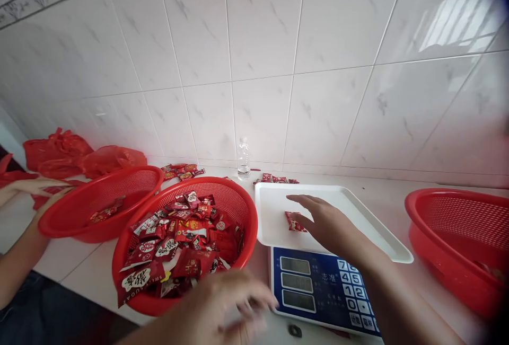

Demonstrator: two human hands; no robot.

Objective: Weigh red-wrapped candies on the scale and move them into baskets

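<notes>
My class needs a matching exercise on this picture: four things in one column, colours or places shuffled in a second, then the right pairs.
Things
1. Bottle
2. Scale panel
3. Tray
4. Right hand

Colours or places
A. White
B. Over the tray
C. Standing near the tiled wall
D. Mostly blue

Right pairs: 1-C, 2-D, 3-A, 4-B

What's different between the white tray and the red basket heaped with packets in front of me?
The white tray is shallow with straight sides, while the red basket is deep, rounded and perforated. One packet shows on the tray; the basket holds a heap. Your right hand is over the tray, with the basket to the tray's left. Both hold red-wrapped packets.
</notes>
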